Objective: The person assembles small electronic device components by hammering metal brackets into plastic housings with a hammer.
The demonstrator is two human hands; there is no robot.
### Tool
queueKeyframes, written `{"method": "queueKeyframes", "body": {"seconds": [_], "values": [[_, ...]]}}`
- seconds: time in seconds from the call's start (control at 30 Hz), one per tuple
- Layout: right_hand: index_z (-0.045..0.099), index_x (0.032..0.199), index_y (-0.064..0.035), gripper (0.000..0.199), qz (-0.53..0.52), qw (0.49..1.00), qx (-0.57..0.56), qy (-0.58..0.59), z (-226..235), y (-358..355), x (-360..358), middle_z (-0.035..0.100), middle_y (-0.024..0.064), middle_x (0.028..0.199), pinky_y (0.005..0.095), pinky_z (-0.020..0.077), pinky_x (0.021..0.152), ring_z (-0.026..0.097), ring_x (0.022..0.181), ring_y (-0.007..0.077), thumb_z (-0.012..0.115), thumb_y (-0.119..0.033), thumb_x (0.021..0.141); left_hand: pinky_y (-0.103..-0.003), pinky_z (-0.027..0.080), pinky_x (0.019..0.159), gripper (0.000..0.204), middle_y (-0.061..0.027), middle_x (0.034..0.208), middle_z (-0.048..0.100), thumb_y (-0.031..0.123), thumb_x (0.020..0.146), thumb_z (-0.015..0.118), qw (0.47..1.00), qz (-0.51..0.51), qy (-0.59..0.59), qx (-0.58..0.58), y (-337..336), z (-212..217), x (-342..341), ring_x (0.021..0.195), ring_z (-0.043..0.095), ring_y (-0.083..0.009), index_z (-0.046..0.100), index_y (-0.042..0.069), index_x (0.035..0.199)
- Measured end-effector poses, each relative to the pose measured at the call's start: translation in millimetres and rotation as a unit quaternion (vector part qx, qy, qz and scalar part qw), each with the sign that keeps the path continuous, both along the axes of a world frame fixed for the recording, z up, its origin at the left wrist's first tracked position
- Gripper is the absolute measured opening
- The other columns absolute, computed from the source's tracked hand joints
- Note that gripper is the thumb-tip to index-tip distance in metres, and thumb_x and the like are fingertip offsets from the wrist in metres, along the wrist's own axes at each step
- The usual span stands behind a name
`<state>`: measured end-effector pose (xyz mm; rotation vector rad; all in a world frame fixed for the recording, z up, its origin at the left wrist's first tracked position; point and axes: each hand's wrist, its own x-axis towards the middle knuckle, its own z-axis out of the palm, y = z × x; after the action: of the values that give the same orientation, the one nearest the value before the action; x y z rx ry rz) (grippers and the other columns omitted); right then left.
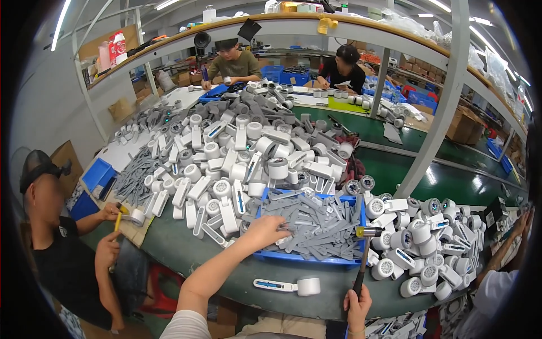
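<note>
My left hand point(265, 233) reaches over the left part of a blue bin point(307, 261) filled with grey plastic strips point(316, 226). Its fingers are curled together on a grey strip among the pile; the fingertips are partly hidden. In my right hand point(357, 307) is a hammer point(361, 265), gripped by its dark handle, head up at the bin's right edge, with a yellow face on one side. Between my arms a white handheld fan point(307, 286) lies on the green table, its handle pointing left, with a blue part showing in the open slot.
Heaps of white handheld fans point(223, 189) rise behind and left of the bin, with more fans point(420, 237) to the right. A co-worker point(68, 243) at left holds a yellow-handled hammer. Two people sit across the table. A metal post point(437, 113) stands at right.
</note>
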<state>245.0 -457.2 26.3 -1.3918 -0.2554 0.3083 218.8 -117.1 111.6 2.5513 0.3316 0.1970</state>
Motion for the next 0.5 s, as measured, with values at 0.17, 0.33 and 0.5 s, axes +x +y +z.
{"method": "queueKeyframes", "body": {"seconds": [0.17, 0.33, 0.5], "values": [[0.051, 0.113, 0.0031, 0.024, 0.003, 1.0, 0.002, -0.007, -1.9, -1.2, 1.6, 0.052, 0.0024, 0.068, 0.0196, 0.0331, 0.04, 0.044, 0.045, 0.0068, 0.053, -0.004, 0.09, -0.042, 0.05, 0.072, 0.032, -0.015, 0.086, 0.067, 0.038, 0.082, 0.064, 0.998, 0.052, -0.028, -0.003, 0.6, 6.2, 7.8, 0.084, 0.063, -0.0348, 0.068, 0.008, 0.093], [0.051, 0.113, 0.0028, 0.024, 0.008, 1.0, 0.015, -0.001, -3.0, -2.3, 1.7, 0.052, 0.0025, 0.069, 0.0197, 0.0333, 0.04, 0.044, 0.045, 0.0069, 0.053, -0.004, 0.09, -0.042, 0.052, 0.067, 0.037, -0.0163, 0.083, 0.067, 0.041, 0.079, 0.067, 0.991, 0.082, 0.024, 0.107, -4.2, 13.8, 33.8, 0.078, 0.065, -0.0349, 0.069, 0.005, 0.088], [0.051, 0.114, 0.0029, 0.025, 0.008, 1.0, 0.016, -0.01, -1.2, -1.8, 0.5, 0.052, 0.0021, 0.069, 0.0195, 0.0333, 0.04, 0.044, 0.046, 0.0065, 0.053, -0.004, 0.09, -0.042, 0.052, 0.067, 0.048, -0.0178, 0.08, 0.067, 0.048, 0.07, 0.072, 0.981, 0.108, 0.038, 0.156, -12.3, 3.0, 56.7, 0.076, 0.066, -0.0337, 0.067, 0.001, 0.078]]}}
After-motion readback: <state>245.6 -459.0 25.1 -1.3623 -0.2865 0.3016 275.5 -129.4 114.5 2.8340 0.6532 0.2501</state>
